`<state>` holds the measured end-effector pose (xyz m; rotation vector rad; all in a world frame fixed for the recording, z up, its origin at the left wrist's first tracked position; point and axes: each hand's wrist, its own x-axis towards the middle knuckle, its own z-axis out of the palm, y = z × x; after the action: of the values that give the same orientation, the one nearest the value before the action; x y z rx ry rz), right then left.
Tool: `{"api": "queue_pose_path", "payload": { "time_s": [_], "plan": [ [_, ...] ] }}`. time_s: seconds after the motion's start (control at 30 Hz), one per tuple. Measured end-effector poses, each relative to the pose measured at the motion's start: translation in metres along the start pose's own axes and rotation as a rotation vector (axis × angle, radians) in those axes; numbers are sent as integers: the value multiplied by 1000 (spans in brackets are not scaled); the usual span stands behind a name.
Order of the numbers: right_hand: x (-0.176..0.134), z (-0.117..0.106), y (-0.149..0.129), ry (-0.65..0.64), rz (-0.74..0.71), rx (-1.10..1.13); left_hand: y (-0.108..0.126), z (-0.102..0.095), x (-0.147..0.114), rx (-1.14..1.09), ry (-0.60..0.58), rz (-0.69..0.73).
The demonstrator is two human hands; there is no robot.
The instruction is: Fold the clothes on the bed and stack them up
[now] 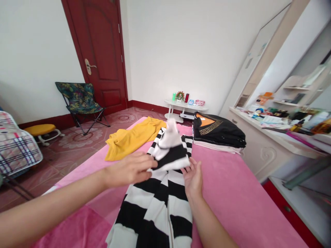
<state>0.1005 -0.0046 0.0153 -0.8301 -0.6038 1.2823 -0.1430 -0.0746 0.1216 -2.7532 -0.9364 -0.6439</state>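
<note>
In the middle of the frame a black-and-white striped garment (155, 206) lies long and flat on the pink bed cover (232, 193), running from the bottom edge up toward the far end. Its top part is lifted and folded back on itself — it looks blurry. The left hand (131, 169) reaches in from the lower left and its fingers pinch the raised edge of the cloth, with the fingers close together. The right hand (193, 177) comes up from the bottom, palm up under the fold, fingers a little spread and touching the cloth from below, so the fold does not drop. I think the garment lies flat so that it can be folded neatly. There is one striped garment, and two hands on it. Above and left of it lies one yellow garment (131, 137), crumpled and not folded. In the upper right of the bed sits one neat stack of folded clothes (219, 134) — black on top, paler ones under it; I cannot count them. Far off at the upper left are one red door (100, 51), one folding chair (79, 100) and one yellow stool (40, 130). One small white table (186, 106) stands by the far wall with little things on it. A long shelf (274, 132) on the right is full of clutter.
</note>
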Motion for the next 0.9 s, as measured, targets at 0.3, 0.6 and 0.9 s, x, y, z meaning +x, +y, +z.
{"api": "queue_pose_path", "payload": {
  "time_s": [0.3, 0.6, 0.9],
  "plan": [
    [6, -4, 4, -65, -69, -352, 35, 29, -37, -283, 29, -320],
    [10, -13, 8, -357, -207, -676, 85, 42, 12, -410, -268, 8],
    [8, -8, -6, -296, -201, -558, 86, 4, 4, -944, -67, -225]
  ]
}}
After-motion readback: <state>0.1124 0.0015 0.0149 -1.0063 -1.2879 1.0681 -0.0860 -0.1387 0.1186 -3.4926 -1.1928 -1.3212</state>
